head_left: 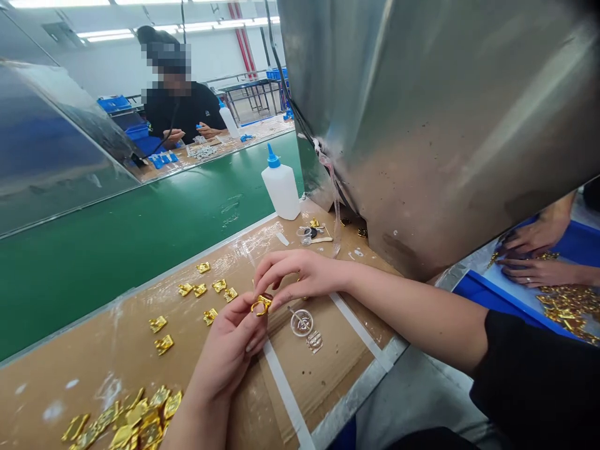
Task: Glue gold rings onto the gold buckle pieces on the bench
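Observation:
Between my two hands is a small shiny gold piece with a ring-shaped loop [261, 305]. My left hand [229, 337] pinches it between thumb and fingers. From above and the right, my right hand [302, 275] closes its fingertips on the same piece. A clear round plastic part [301, 322] lies on the cardboard just below my right hand, beside a small clear ribbed piece [314, 341]. Several gold pieces [219, 285] are scattered on the bench left of my hands. A heap of flat gold parts [140, 422] sits by my left forearm.
A white bottle with a blue nozzle [282, 187] stands near a green belt [197, 212]. A large metal housing [435, 125] rises at right. Another person's hands [539, 256] work over a blue tray [497, 303]. Across the belt sits a person in black [187, 112].

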A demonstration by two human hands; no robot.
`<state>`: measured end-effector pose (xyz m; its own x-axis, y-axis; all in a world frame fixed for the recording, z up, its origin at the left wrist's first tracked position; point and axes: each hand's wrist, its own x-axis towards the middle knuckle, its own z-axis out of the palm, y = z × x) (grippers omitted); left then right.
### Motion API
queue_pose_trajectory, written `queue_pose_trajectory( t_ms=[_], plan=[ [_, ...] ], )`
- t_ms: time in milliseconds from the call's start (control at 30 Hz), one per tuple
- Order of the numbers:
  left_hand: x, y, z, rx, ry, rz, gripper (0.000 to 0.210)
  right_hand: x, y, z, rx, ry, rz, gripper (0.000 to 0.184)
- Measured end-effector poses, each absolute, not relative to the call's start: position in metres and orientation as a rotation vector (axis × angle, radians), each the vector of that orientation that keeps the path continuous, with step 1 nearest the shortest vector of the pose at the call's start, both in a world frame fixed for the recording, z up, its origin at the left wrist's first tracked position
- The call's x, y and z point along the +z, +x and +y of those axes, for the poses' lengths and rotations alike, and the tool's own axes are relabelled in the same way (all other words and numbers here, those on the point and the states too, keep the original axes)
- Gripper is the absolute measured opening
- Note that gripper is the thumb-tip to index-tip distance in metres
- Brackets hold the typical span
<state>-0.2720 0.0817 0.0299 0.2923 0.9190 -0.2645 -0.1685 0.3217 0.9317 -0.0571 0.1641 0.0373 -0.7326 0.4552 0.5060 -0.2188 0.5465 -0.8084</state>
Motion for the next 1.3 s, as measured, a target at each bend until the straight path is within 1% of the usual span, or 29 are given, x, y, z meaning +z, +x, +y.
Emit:
queue_pose_trajectory(
  t_ms=[267, 433, 600, 733, 967, 1033, 1200, 1300],
  plan=[
    [0.029, -0.273, 0.080, 0.837, 0.971, 0.986, 0.030, 0.036, -0.056, 0.168, 1.073, -0.167, -2.174, 0.019],
    [0.029, -0.271, 0.080, 0.842, 0.935, 0.957, 0.031, 0.030, -0.057, 0.169, 1.015, -0.120, -2.176, 0.019],
    [0.032, -0.269, 0.079, 0.897, 0.948, 0.996, 0.037, 0.029, -0.060, 0.168, 1.075, -0.117, -2.134, 0.019],
    [0.032, -0.266, 0.075, 0.956, 0.953, 1.060, 0.033, 0.036, -0.058, 0.165, 1.050, -0.066, -2.102, 0.019],
    [0.023, -0.265, 0.075, 1.062, 0.944, 0.955, 0.027, 0.042, -0.057, 0.161, 0.980, -0.017, -2.130, 0.019],
    [0.020, -0.267, 0.077, 1.112, 0.961, 0.963, 0.028, 0.041, -0.057, 0.160, 0.969, -0.022, -2.125, 0.021],
    [0.019, -0.267, 0.079, 1.273, 1.054, 0.966, 0.028, 0.038, -0.057, 0.158, 1.004, -0.061, -2.119, 0.035],
    [0.022, -0.265, 0.078, 1.314, 1.107, 0.967, 0.026, 0.038, -0.057, 0.156, 1.033, -0.065, -2.099, 0.039]
  ],
)
